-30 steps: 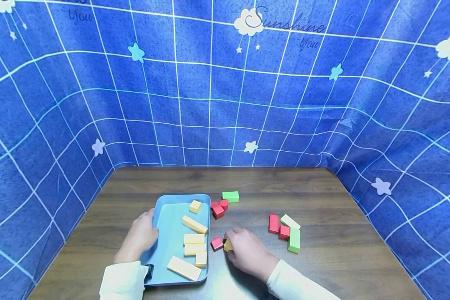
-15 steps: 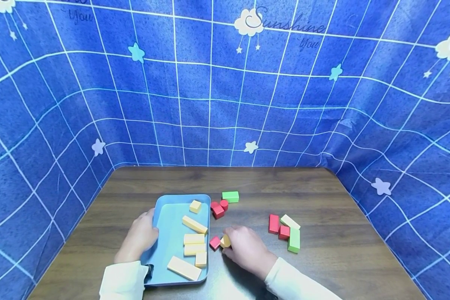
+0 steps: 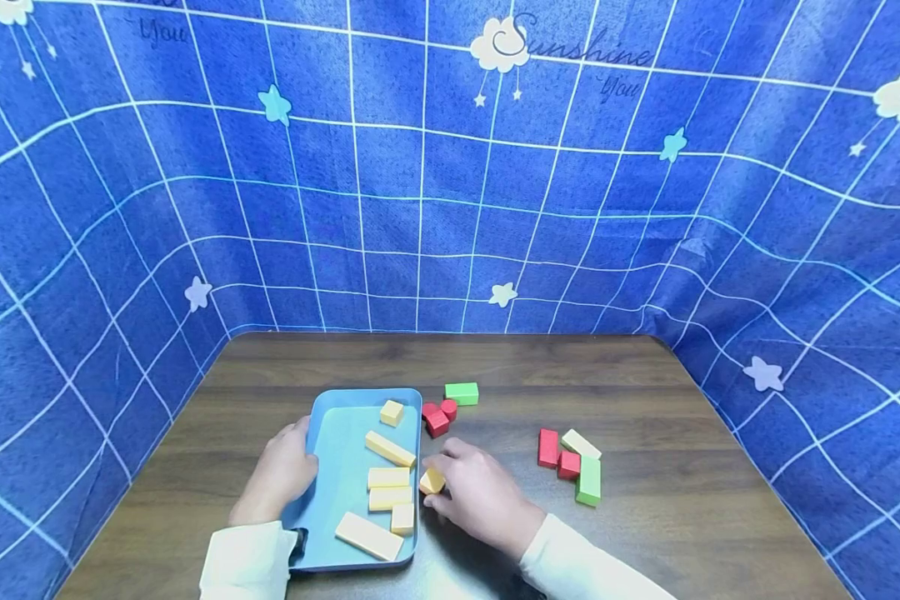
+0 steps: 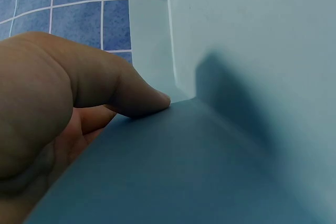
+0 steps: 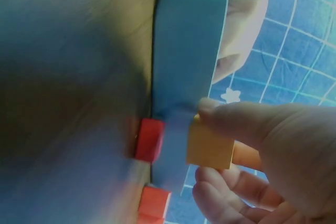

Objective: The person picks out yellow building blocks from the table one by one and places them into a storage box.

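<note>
A blue tray (image 3: 322, 475) lies on the left of the table with several yellow wooden blocks (image 3: 369, 536) inside it. My left hand (image 3: 277, 471) grips its left rim; in the left wrist view the thumb (image 4: 149, 100) bends over the edge and other fingers are outside. Beside the tray's right wall, my right hand (image 3: 487, 500) pinches a yellow block (image 3: 432, 481) between thumb and fingers. The right wrist view shows this block held up off the table, near the height of the tray's rim. Below it, a red block (image 5: 150, 140) stands by the tray wall, hidden in the head view.
Several red blocks (image 3: 437, 423) and a green block (image 3: 462, 394) lie off the tray's far right corner. Farther right sit red blocks (image 3: 547, 448), a longer green block (image 3: 588, 481) and a pale block (image 3: 581, 443). A blue grid-patterned curtain (image 3: 450, 208) surrounds the table.
My right hand has moved left with the yellow block, up to the tray's right side, and the block has risen. The nearby red block is now covered. The left hand holds still.
</note>
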`<control>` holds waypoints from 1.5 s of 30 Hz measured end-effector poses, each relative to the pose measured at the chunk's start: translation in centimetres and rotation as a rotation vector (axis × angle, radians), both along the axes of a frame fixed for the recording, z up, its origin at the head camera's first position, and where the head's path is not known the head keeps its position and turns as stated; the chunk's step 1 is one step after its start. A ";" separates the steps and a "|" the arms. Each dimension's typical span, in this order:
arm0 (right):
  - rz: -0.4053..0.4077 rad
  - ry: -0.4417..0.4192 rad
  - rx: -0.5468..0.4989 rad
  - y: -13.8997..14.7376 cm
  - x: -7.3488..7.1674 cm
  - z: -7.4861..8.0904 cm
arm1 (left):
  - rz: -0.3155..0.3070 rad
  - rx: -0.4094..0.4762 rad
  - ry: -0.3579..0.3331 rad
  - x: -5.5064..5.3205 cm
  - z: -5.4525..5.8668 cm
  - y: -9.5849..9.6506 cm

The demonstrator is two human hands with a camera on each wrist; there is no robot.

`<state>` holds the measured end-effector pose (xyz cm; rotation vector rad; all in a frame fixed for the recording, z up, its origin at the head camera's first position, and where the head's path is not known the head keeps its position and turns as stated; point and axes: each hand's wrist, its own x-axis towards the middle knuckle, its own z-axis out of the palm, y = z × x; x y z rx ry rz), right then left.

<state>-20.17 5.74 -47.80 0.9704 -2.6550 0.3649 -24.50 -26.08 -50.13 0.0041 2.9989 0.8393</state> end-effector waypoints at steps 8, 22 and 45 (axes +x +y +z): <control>0.003 0.044 0.010 -1.3 0.3 0.7 | 0.009 0.007 -0.013 0.0 0.0 -0.2; 0.161 0.010 -0.033 -3.9 2.2 0.4 | 0.010 0.016 -0.010 0.2 0.2 0.0; 0.270 0.053 0.022 -6.2 2.8 -0.8 | 0.023 0.030 -0.030 0.4 0.3 0.1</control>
